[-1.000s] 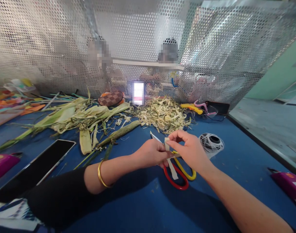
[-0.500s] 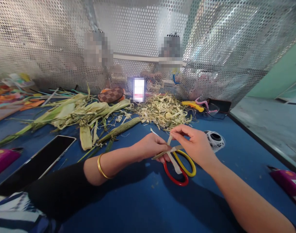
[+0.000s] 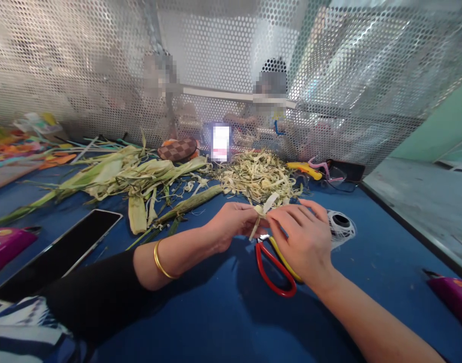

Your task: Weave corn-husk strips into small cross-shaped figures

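Note:
Pinched between the fingers of my left hand (image 3: 234, 222) is a pale strip of corn husk (image 3: 269, 202), folded or crossed near the fingertips. The thumb and fingers of my right hand (image 3: 304, 234) close on the same strip from the right. One narrow end of it points down between the hands. Beneath them, scissors (image 3: 276, 272) with one red and one yellow handle lie on the blue table; their blades are mostly hidden. A heap of shredded husk (image 3: 257, 176) lies just beyond my hands. Right of my right hand stands a spool of white thread (image 3: 341, 222).
Long corn husks (image 3: 128, 174) spread over the left back. A dark phone (image 3: 60, 254) lies at left, near a purple box (image 3: 11, 247); another purple box (image 3: 452, 292) is at right. A lit phone (image 3: 221, 142) stands by the perforated metal screen (image 3: 223, 55). People sit behind it.
The husk strip's ends, spread apart before, are now gathered at my fingertips, with one sticking up. My right hand has turned palm down and covers part of the yellow handle.

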The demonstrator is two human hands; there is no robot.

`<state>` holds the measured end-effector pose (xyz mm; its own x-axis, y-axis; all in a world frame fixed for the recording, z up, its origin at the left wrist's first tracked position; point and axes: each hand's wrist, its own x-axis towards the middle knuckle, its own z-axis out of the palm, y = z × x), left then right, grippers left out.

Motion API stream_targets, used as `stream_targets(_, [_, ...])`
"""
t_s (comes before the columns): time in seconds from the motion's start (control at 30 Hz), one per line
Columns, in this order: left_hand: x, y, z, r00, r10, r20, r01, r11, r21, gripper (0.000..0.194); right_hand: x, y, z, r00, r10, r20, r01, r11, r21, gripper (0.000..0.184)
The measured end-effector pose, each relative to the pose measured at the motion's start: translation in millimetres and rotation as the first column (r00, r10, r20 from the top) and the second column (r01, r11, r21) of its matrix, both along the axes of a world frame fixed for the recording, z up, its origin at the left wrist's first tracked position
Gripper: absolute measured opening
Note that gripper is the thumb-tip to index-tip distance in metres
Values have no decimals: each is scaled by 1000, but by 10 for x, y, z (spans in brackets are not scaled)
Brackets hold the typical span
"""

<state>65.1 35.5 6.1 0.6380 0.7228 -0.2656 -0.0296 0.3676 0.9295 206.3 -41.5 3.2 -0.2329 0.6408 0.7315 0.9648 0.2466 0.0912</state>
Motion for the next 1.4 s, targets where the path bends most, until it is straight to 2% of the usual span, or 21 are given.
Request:
stream_targets(0.1, [-12,12,7,998,-15,67,18,999,-48,9,0,11,-14,1000,-5,-31,7,998,64,11])
stream_targets(0.2, [-25,21,13,992,-26,120,30,999,-33,8,-22,15,-25,994,-10,-106,20,995,98,6])
stream_targets(0.4, [-31,20,9,990,-34,138,37,999,-17,22,-42,35,-66,967,13,-254,-1,999,49,6])
stream_targets(0.6, [-20,11,-25,992,5,128,-6,1000,8,32,-20,58,-96,966,15,-259,-7,1000,30,7])
stream_targets(0.67, [-16,15,-30,992,31,123,-32,999,6,31,-25,61,-82,977,52,-207,-43,998,49,1])
stream_targets(0.7, [-12,19,-32,991,47,124,-48,999,4,30,-31,61,-72,985,85,-150,-77,995,58,4])
stream_targets(0.83, [4,26,-47,989,85,122,-87,996,11,29,-64,48,-40,967,190,167,-201,978,54,14])
stream_targets(0.9, [7,19,-53,991,85,105,-87,996,17,29,-65,38,-37,962,192,195,-208,976,65,15])
stream_targets(0.97, [3,7,-50,994,79,78,-81,996,23,27,-46,33,-38,979,182,90,-190,978,81,14])
stream_targets(1.03, [-5,-4,-35,997,61,53,-64,997,43,24,-15,34,-39,984,149,-96,-142,987,75,11])
stream_targets(1.1, [-13,-9,-15,998,50,39,-53,996,70,21,10,38,-39,949,69,-309,-77,997,-14,12])
stream_targets(1.17, [-18,-10,2,998,51,36,-54,995,88,20,16,42,-37,866,-53,-497,-48,981,-189,16])
stream_targets(1.27, [-18,-7,2,998,32,52,-37,995,96,20,-2,44,-25,725,-191,-661,-121,910,-396,21])
stream_targets(1.4, [0,-16,-48,998,-2,67,-8,989,151,17,-28,67,-19,598,-240,-765,-212,873,-440,21])
